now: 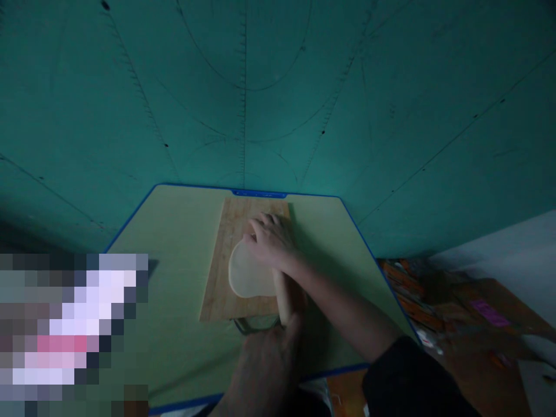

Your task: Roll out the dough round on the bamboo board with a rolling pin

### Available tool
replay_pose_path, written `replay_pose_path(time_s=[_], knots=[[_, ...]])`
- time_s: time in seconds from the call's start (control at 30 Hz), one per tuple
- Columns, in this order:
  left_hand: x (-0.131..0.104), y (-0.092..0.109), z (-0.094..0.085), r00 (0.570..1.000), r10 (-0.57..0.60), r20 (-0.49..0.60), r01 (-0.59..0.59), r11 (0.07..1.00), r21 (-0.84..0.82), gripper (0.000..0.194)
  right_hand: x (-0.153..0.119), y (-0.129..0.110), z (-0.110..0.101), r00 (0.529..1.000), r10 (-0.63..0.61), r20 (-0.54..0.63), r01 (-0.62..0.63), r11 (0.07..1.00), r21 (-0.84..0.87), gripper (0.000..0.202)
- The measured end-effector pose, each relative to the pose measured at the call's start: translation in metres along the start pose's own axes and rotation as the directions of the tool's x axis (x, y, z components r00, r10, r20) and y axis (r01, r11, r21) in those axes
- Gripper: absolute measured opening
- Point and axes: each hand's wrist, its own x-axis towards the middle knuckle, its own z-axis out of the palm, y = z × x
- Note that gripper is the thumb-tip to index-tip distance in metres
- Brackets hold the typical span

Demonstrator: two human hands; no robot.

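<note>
reaching right hand, fingers slightly parted; left hand at rolling pin, fingers unclear

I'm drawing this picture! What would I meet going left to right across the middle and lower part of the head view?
The far left is too blurred to tell; then dough → rolling pin → black sleeve → pink patch.
</note>
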Motion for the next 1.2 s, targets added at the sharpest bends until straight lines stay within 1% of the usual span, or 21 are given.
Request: replay_pose_path(time_s=[0.1,0.2,0.27,0.33,0.4,0.47,0.53,0.6,0.67,0.7,0.8,0.9,1.07,1.13,1.2], knots=[[0.005,0.005,0.003,1.0,0.017,-0.019,-0.016,1.0,0.022,0.033,-0.002,0.016,-0.001,0.999,-0.002,0.034,0.002,1.0,0.004,0.041],[0.01,0.012,0.002,0.998,0.068,-0.003,-0.068,0.997,0.027,0.039,-0.001,0.033,-0.002,0.996,-0.003,0.092,-0.003,0.998,0.062,0.046],[0.014,0.016,0.001,0.996,0.09,0.012,-0.091,0.995,0.051,0.042,-0.001,0.045,-0.003,0.989,0.032,0.146,-0.049,0.992,0.112,0.051],[0.016,0.019,0.001,0.994,0.105,-0.011,-0.104,0.992,0.072,0.04,-0.002,0.057,-0.002,0.982,0.08,0.173,-0.107,0.982,0.157,0.053],[0.017,0.019,0.003,0.991,0.124,-0.052,-0.12,0.99,0.08,0.039,-0.006,0.071,0.0,0.984,0.104,0.147,-0.134,0.969,0.206,0.054],[0.017,0.019,0.003,0.987,0.145,-0.074,-0.138,0.986,0.093,0.041,-0.012,0.084,0.004,0.991,0.105,0.082,-0.124,0.952,0.281,0.052],[0.017,0.02,0.002,0.984,0.171,-0.046,-0.166,0.98,0.106,0.043,-0.02,0.095,0.009,0.991,0.131,0.013,-0.126,0.914,0.385,0.049],[0.016,0.021,-0.001,0.983,0.182,0.009,-0.182,0.979,0.095,0.04,-0.027,0.103,0.014,0.983,0.183,-0.024,-0.148,0.86,0.488,0.047],[0.014,0.022,-0.004,0.982,0.184,0.051,-0.187,0.98,0.073,0.038,-0.033,0.106,0.017,0.971,0.234,-0.045,-0.17,0.812,0.558,0.045],[0.014,0.023,-0.005,0.982,0.183,0.054,-0.187,0.98,0.068,0.037,-0.034,0.106,0.018,0.967,0.247,-0.056,-0.17,0.796,0.581,0.044],[0.012,0.022,-0.006,0.981,0.192,-0.013,-0.191,0.979,0.071,0.034,-0.036,0.102,0.017,0.963,0.258,-0.08,-0.152,0.762,0.629,0.04],[0.008,0.018,-0.006,0.979,0.187,-0.078,-0.181,0.98,0.079,0.029,-0.033,0.098,0.016,0.954,0.287,-0.091,-0.16,0.739,0.655,0.039],[0.0,0.005,-0.007,0.987,0.137,-0.088,-0.135,0.99,0.03,0.021,-0.027,0.092,0.021,0.929,0.351,-0.118,-0.201,0.746,0.635,0.038],[-0.005,0.0,-0.007,0.987,0.12,-0.109,-0.12,0.993,0.002,0.025,-0.026,0.089,0.02,0.938,0.327,-0.116,-0.192,0.767,0.613,0.041],[-0.011,-0.007,-0.007,0.981,0.135,-0.141,-0.141,0.989,-0.034,0.029,-0.027,0.083,0.018,0.955,0.281,-0.093,-0.175,0.791,0.587,0.045]])
